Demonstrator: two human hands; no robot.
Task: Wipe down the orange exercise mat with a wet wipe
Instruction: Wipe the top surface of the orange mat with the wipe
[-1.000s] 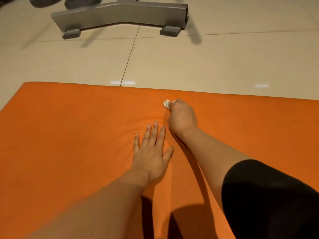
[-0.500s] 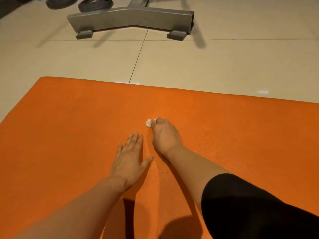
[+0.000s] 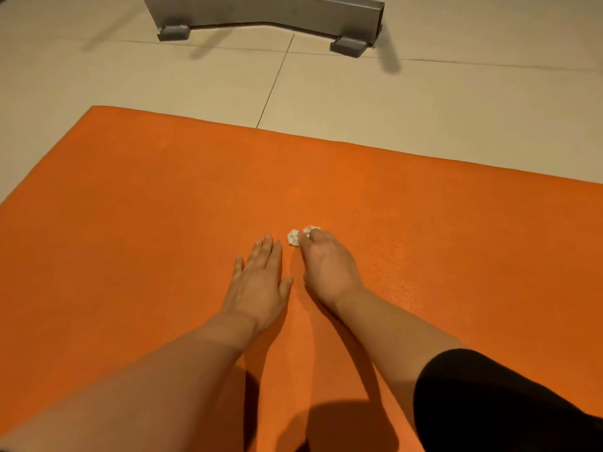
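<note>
The orange exercise mat (image 3: 130,223) covers most of the floor in front of me. My right hand (image 3: 328,265) grips a small crumpled white wet wipe (image 3: 294,237) and holds it against the mat near its middle; only bits of the wipe stick out past the fingers. My left hand (image 3: 259,282) lies flat on the mat just left of the right hand, fingers straight and together, palm down. The two hands are a thumb's width apart.
Beige floor tiles (image 3: 391,102) lie beyond the mat's far edge. A grey metal equipment base (image 3: 261,11) with two feet stands on the tiles at the top. A black-clad knee (image 3: 505,402) fills the lower right corner.
My right hand has dragged the wipe back toward me across the mat, from near the far edge to the middle. My left hand has stayed flat on the mat.
</note>
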